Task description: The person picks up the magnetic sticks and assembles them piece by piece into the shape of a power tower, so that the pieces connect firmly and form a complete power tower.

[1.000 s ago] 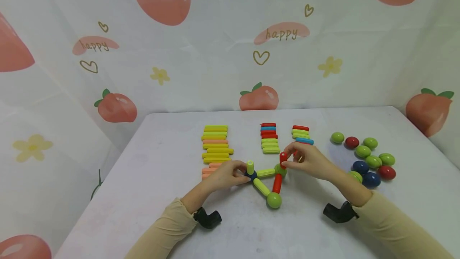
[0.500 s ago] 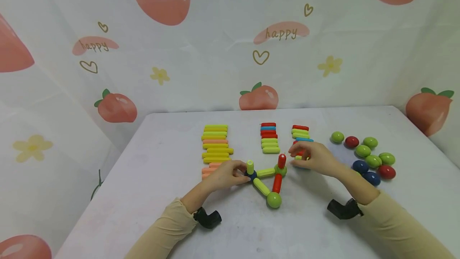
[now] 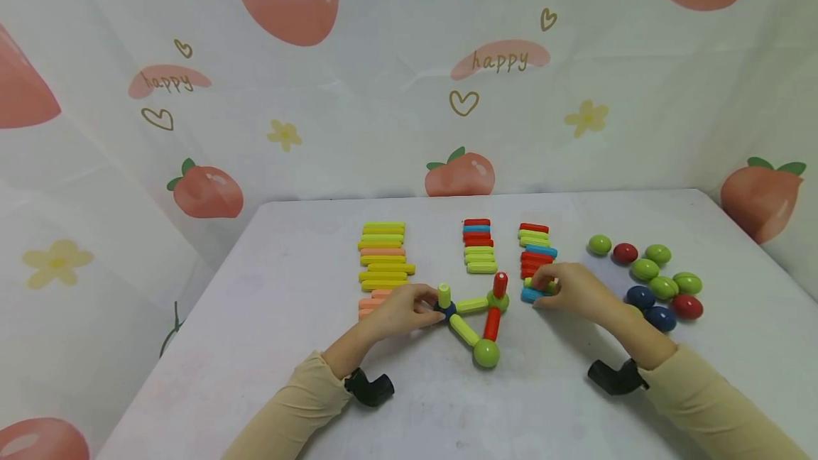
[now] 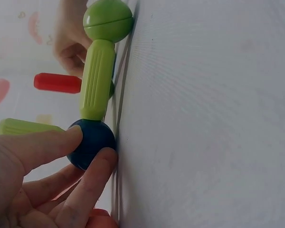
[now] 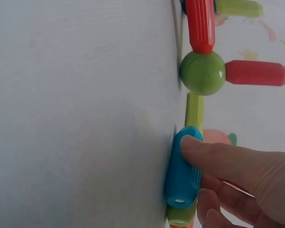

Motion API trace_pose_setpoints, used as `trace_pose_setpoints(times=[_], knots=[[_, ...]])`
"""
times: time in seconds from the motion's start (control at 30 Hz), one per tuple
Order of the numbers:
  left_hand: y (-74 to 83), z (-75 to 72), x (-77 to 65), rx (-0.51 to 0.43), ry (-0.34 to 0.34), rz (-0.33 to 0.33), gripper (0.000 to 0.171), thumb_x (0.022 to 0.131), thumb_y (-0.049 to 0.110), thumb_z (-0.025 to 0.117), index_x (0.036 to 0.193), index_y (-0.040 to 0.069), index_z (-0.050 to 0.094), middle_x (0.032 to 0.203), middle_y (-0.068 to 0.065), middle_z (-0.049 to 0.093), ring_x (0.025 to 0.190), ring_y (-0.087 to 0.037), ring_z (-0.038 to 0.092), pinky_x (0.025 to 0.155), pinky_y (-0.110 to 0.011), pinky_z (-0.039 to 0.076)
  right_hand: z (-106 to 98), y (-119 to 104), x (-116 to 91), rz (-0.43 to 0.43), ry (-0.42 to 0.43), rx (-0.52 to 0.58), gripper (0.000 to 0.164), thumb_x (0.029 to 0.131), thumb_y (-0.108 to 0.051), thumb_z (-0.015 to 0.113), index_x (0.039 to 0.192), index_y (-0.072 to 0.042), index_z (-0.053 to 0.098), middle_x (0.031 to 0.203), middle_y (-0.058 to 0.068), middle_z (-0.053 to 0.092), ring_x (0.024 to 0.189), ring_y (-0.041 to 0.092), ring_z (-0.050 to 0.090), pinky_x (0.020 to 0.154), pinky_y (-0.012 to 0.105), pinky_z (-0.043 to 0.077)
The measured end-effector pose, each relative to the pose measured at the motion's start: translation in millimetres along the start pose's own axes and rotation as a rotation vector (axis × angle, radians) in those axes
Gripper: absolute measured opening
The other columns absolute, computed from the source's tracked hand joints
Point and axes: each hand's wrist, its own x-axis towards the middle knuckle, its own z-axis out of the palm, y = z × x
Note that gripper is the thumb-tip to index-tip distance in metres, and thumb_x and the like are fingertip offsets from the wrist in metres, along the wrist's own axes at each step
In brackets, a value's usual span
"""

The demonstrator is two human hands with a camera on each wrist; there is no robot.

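Observation:
A triangle of magnetic rods and balls lies on the table. Its near corner is a green ball (image 3: 487,353); a red rod (image 3: 500,285) stands upright on the right-hand green ball (image 3: 498,302). At the left corner, my left hand (image 3: 405,314) pinches the dark blue ball (image 4: 91,144) between thumb and fingers. A light green rod (image 3: 444,294) stands on that ball. My right hand (image 3: 569,291) is at the near end of the right-hand rod column. Its thumb presses a short blue rod (image 5: 181,168), with the fingers curled behind it, over a light green rod (image 5: 180,214).
Yellow and orange rods (image 3: 383,259) lie in a column at left. Another column of short rods (image 3: 478,241) lies at the middle back. Loose green, red and blue balls (image 3: 645,269) are grouped at right. A printed cloth hangs behind the table.
My right hand has let go of the upright red rod and moved right, down to the short blue rod. The left hand stays on the dark blue ball.

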Motion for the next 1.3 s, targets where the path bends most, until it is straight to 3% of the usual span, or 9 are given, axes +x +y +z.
trace_pose_setpoints(times=[0.13, 0.27, 0.43, 0.6, 0.73, 1.03, 1.3], knots=[[-0.3, 1.0, 2.3, 0.007, 0.029, -0.001, 0.033, 0.086, 0.017, 0.067, 0.114, 0.001, 0.061, 0.108, -0.011, 0.064, 0.081, -0.012, 0.057, 0.063, -0.018, 0.048, 1.0, -0.7, -0.8, -0.003, -0.010, -0.037, 0.024, 0.073, -0.015, 0.078, 0.093, -0.006, 0.068, 0.086, 0.005, 0.069, 0.080, 0.016, 0.058, 0.074, 0.034, 0.055], [-1.3, 2.7, 4.7, 0.001, 0.052, -0.001, 0.033, 0.086, 0.016, 0.067, 0.114, 0.001, 0.061, 0.106, -0.013, 0.065, 0.076, -0.011, 0.055, 0.060, -0.017, 0.047, -2.6, -4.9, -4.7, -0.035, -0.007, -0.003, 0.026, 0.076, -0.012, 0.075, 0.099, -0.003, 0.067, 0.087, 0.006, 0.068, 0.075, 0.014, 0.055, 0.066, 0.026, 0.053], [-2.4, 4.4, 8.3, -0.019, 0.079, -0.009, 0.034, 0.086, 0.015, 0.066, 0.115, -0.001, 0.060, 0.107, -0.015, 0.065, 0.076, -0.010, 0.057, 0.062, -0.017, 0.048, -9.3, -17.3, -12.5, -0.139, -0.014, 0.128, 0.029, 0.080, -0.015, 0.072, 0.106, -0.004, 0.067, 0.085, 0.002, 0.063, 0.069, 0.009, 0.049, 0.055, 0.017, 0.045], [-1.0, 4.9, 10.2, -0.034, 0.102, -0.019, 0.034, 0.086, 0.015, 0.066, 0.115, -0.001, 0.060, 0.107, -0.015, 0.065, 0.077, -0.011, 0.058, 0.063, -0.017, 0.048, -3.7, -29.0, -16.9, -0.261, -0.094, 0.303, 0.025, 0.083, -0.016, 0.069, 0.104, -0.005, 0.064, 0.084, 0.002, 0.059, 0.071, 0.006, 0.051, 0.060, 0.018, 0.048], [0.2, 4.4, 10.6, -0.038, 0.109, -0.017, 0.033, 0.086, 0.014, 0.066, 0.115, -0.001, 0.060, 0.107, -0.016, 0.065, 0.078, -0.012, 0.058, 0.063, -0.018, 0.048, 6.0, -34.9, -16.8, -0.319, -0.135, 0.378, 0.021, 0.083, -0.017, 0.069, 0.099, -0.007, 0.060, 0.086, 0.002, 0.059, 0.072, 0.004, 0.055, 0.064, 0.020, 0.052], [1.2, 3.6, 11.8, -0.051, 0.098, -0.037, 0.034, 0.086, 0.015, 0.066, 0.115, -0.001, 0.061, 0.108, -0.015, 0.065, 0.080, -0.014, 0.060, 0.065, -0.019, 0.049, 16.2, -38.9, -14.9, -0.351, -0.128, 0.385, 0.019, 0.081, -0.017, 0.071, 0.095, -0.011, 0.061, 0.081, 0.000, 0.059, 0.069, 0.005, 0.055, 0.063, 0.020, 0.052], [2.2, 2.9, 11.7, -0.047, 0.089, -0.055, 0.034, 0.086, 0.017, 0.066, 0.116, 0.001, 0.060, 0.109, -0.014, 0.065, 0.081, -0.014, 0.058, 0.063, -0.020, 0.048, 19.5, -42.8, -13.0, -0.359, -0.107, 0.374, 0.024, 0.080, -0.019, 0.072, 0.102, -0.012, 0.064, 0.083, -0.001, 0.062, 0.068, 0.003, 0.055, 0.063, 0.020, 0.052]])
